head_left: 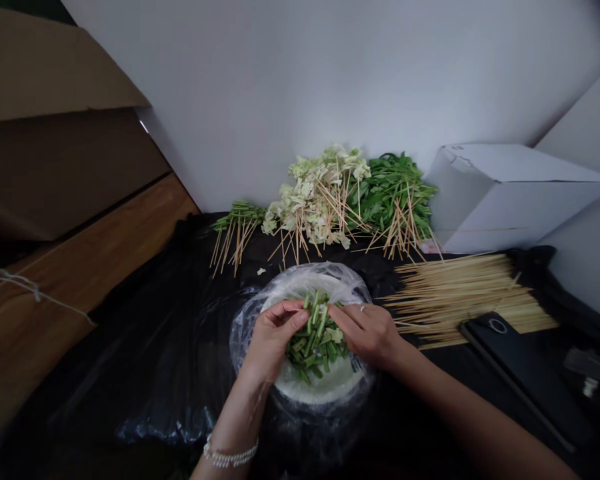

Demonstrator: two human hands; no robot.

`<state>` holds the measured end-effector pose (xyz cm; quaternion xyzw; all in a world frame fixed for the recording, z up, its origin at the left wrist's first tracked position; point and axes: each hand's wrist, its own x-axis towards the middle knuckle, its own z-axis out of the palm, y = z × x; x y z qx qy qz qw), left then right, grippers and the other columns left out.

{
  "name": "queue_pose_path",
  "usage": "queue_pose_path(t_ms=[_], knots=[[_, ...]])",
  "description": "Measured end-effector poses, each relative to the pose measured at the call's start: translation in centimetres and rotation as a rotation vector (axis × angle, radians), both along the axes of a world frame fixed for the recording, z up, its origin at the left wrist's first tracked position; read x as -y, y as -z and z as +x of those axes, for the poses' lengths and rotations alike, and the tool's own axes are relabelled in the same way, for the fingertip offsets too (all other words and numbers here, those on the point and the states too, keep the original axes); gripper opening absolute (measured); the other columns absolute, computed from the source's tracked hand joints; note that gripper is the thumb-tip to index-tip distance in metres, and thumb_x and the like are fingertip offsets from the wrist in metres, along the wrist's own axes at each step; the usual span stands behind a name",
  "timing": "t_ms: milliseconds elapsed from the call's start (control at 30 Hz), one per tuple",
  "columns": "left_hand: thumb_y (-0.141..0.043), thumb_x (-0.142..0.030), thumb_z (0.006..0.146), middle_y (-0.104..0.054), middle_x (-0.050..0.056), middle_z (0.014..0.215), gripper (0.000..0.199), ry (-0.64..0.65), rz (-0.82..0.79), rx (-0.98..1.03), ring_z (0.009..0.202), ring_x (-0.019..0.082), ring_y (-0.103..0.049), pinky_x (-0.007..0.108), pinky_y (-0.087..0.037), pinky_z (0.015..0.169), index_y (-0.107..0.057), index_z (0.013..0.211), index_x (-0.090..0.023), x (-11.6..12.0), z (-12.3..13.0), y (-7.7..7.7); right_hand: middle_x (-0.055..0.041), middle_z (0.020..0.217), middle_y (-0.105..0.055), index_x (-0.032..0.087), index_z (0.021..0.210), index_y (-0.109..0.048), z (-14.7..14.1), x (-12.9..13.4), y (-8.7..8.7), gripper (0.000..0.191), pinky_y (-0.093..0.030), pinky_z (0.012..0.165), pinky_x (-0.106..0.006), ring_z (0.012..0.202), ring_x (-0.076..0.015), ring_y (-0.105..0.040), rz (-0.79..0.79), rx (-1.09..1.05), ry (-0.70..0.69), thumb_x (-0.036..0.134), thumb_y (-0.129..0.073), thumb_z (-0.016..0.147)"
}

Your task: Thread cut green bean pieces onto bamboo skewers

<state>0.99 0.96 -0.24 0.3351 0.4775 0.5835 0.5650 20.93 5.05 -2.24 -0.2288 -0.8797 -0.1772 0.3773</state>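
Note:
Above a white bowl (310, 395) lined with a clear plastic bag (250, 313), my two hands meet. My left hand (275, 330) is closed in a pinch at the left end of a short row of cut green stem pieces (316, 310). At the row's right end, my right hand (373, 332), with a ring, has its fingertips closed against the pieces; its palm side is hidden. A thin pale stick shows faintly by the left fingertips. More cut green pieces (313, 357) lie loose in the bowl below.
Along the wall lie skewered green stems (243, 213), pale leafy vegetables (313, 197) and green leaves (390, 183). Bare bamboo skewers (460, 293) and a dark phone (520, 373) are at right, near a white box (500, 193). Black plastic sheeting (155, 347) covers the surface.

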Motion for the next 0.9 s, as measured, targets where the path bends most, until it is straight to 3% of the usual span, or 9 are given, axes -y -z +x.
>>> queue_pose_path(t_ms=[100,267,433,533,700,800,900], knots=[[-0.087,-0.034,0.064,-0.076,0.004,0.081,0.026,0.072,0.011,-0.155,0.071,0.016,-0.066,0.027,-0.051,0.071,-0.079,0.084,-0.018,-0.2,-0.7,-0.9,-0.0044,0.073,-0.065,0.007,0.11,-0.066,0.1,-0.1,0.0,0.027,-0.04,0.061,-0.029,0.061,-0.0131,-0.053,-0.001,-0.003,0.012,0.014,-0.045,0.095],[-0.072,-0.035,0.079,-0.074,0.005,0.077,0.016,0.024,0.154,-0.654,0.067,0.019,-0.062,0.03,-0.048,0.064,-0.078,0.082,-0.021,-0.1,-2.8,-1.9,-0.0034,0.072,-0.065,0.009,0.109,-0.066,0.3,-0.5,0.0,0.028,-0.039,0.058,-0.03,0.059,-0.0124,-0.052,-0.001,0.006,0.052,0.013,-0.043,0.095],[-0.072,-0.018,0.074,-0.07,0.006,0.077,0.009,0.082,0.238,-1.26,0.079,0.026,-0.062,0.037,-0.045,0.075,-0.077,0.075,-0.025,0.4,-2.7,-1.0,-0.0036,0.072,-0.064,0.007,0.11,-0.066,0.4,-0.5,0.0,0.028,-0.039,0.057,-0.031,0.059,-0.0132,-0.053,-0.016,0.019,0.049,0.012,-0.045,0.093],[-0.07,-0.014,0.074,-0.07,0.009,0.082,0.012,0.11,0.184,-1.444,0.087,0.029,-0.061,0.038,-0.045,0.078,-0.077,0.076,-0.024,0.5,-1.9,-0.2,-0.0039,0.072,-0.065,0.007,0.11,-0.066,0.4,-0.4,0.0,0.028,-0.04,0.057,-0.031,0.059,-0.0133,-0.053,-0.006,0.015,0.044,0.011,-0.045,0.093],[-0.065,-0.012,0.077,-0.071,0.009,0.081,0.018,0.14,0.178,-1.427,0.085,0.028,-0.063,0.037,-0.045,0.079,-0.077,0.078,-0.025,0.2,-1.5,0.3,-0.0038,0.071,-0.064,0.008,0.112,-0.066,0.4,-0.4,-0.2,0.03,-0.041,0.057,-0.03,0.059,-0.0129,-0.054,-0.02,0.019,0.041,0.011,-0.043,0.092],[-0.061,-0.015,0.081,-0.071,0.008,0.082,0.019,0.174,0.224,-1.262,0.082,0.027,-0.064,0.037,-0.045,0.078,-0.078,0.084,-0.025,0.1,-1.5,-0.3,-0.0043,0.072,-0.065,0.007,0.109,-0.066,0.3,-0.3,-0.4,0.029,-0.041,0.057,-0.03,0.058,-0.0133,-0.055,-0.022,-0.027,0.028,0.009,-0.043,0.091],[-0.062,-0.021,0.083,-0.07,0.007,0.079,0.016,0.254,0.22,-0.968,0.076,0.024,-0.063,0.035,-0.047,0.074,-0.078,0.083,-0.023,0.4,-1.5,-1.6,-0.005,0.073,-0.067,0.007,0.107,-0.066,0.3,-0.3,-0.6,0.027,-0.042,0.057,-0.03,0.06,-0.0134,-0.057,-0.021,-0.093,0.022,0.009,-0.045,0.09]])
